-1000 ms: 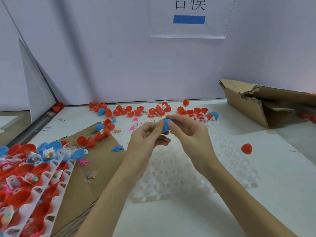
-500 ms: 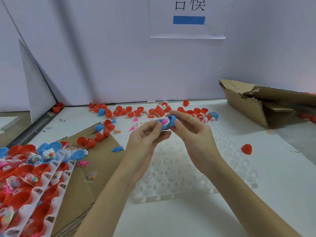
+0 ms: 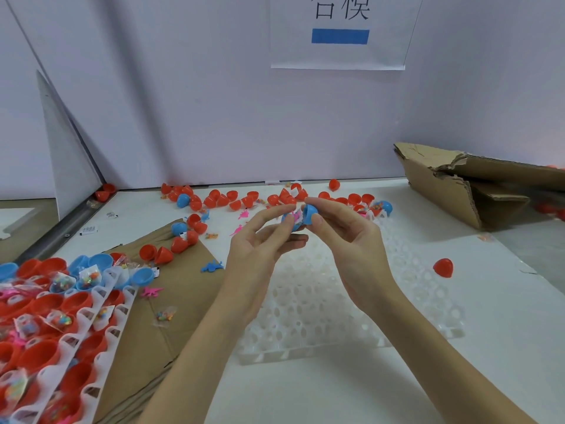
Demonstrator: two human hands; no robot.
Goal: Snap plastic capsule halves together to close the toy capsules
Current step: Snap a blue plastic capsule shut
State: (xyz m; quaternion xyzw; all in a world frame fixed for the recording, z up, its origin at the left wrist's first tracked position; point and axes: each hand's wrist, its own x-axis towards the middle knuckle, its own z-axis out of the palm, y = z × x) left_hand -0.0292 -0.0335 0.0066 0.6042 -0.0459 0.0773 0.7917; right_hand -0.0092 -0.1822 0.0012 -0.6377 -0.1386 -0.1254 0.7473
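A blue capsule is held apart in two halves above the white grid tray (image 3: 321, 304). My left hand (image 3: 263, 249) pinches the lower blue half (image 3: 289, 221), which has a pink toy and a clear wrapper sticking out. My right hand (image 3: 345, 237) pinches the other blue half (image 3: 309, 213) between thumb and forefinger, tilted, its rim close to the first half. A gap shows between the two halves.
Several loose red and blue capsule halves (image 3: 244, 200) lie along the back wall. One red half (image 3: 443, 267) sits alone at right. Trays of filled red and blue halves (image 3: 46, 316) stand at left on flat cardboard (image 3: 183, 289). A torn cardboard box (image 3: 458, 185) lies at back right.
One second ago the blue capsule looked closed between both hands. It has since come apart into two halves, showing the pink toy, and the hands have drawn slightly apart.
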